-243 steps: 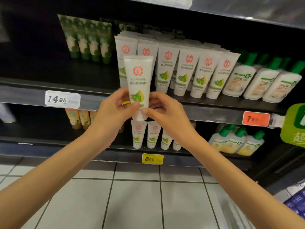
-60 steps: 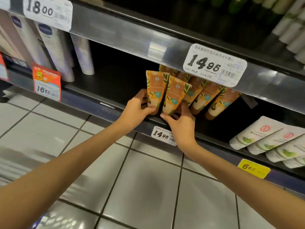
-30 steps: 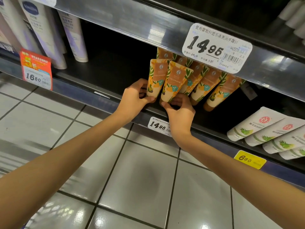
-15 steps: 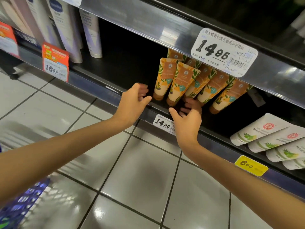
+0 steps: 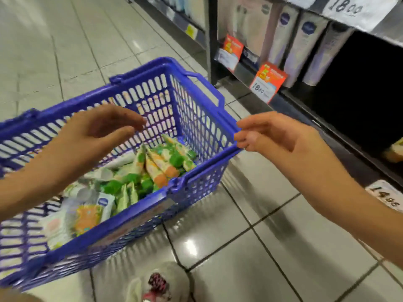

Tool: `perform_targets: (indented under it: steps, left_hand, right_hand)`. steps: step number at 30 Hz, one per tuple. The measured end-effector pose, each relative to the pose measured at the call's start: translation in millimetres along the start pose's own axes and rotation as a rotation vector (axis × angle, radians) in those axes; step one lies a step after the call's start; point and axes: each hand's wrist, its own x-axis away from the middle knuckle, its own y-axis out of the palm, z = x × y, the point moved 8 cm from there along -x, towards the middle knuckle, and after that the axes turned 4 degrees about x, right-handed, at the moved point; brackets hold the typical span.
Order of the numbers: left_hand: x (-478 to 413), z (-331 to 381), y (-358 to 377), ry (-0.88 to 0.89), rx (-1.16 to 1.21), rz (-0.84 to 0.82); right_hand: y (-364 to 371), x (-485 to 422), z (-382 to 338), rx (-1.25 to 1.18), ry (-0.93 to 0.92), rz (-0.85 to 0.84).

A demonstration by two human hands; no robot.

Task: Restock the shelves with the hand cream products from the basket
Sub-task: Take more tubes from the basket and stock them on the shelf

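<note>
A blue plastic basket (image 5: 196,118) stands on the tiled floor at the left. Inside it lie several hand cream tubes (image 5: 157,164) with green caps and orange-and-green print, plus a white tube (image 5: 102,205) near its front wall. My left hand (image 5: 93,136) hovers over the basket with relaxed fingers and holds nothing. My right hand (image 5: 272,136) hangs just past the basket's right corner, fingers loosely bent, also holding nothing. The picture is blurred by motion.
The dark shelf unit (image 5: 359,101) runs along the right, with tall white tubes (image 5: 305,49) on it and orange price tags (image 5: 268,81) on its edge. A white price label (image 5: 386,198) shows at the lower right. A white shoe (image 5: 157,284) is at the bottom edge.
Both hands have left the orange tubes on the shelf. My view has swung left and down to the basket, and both hands are now over or beside it.
</note>
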Motion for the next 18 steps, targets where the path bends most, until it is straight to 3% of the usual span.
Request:
perform_targets:
  steps: [6, 10, 13, 18]
  left_hand:
    - [48.3, -122.0, -52.5, -0.379, -0.042, 0.136]
    - [30.9, -168.6, -5.4, -0.485, -0.079, -0.014]
    - [15.5, -201.7, 33.4, -0.669, -0.082, -0.022]
    - [16.7, -253.0, 83.7, -1.018, 0.361, 0.119]
  right_hand:
    - [86.1, -43.1, 9.1, 0.12, 0.155, -0.299]
    - [113.0, -65.9, 33.6, 0.28, 0.308, -0.357]
    - [131.8, -83.2, 56.1, 0.323, 0.448, -0.422]
    - [165.0, -111.4, 94.7, 0.383, 0.592, -0.488]
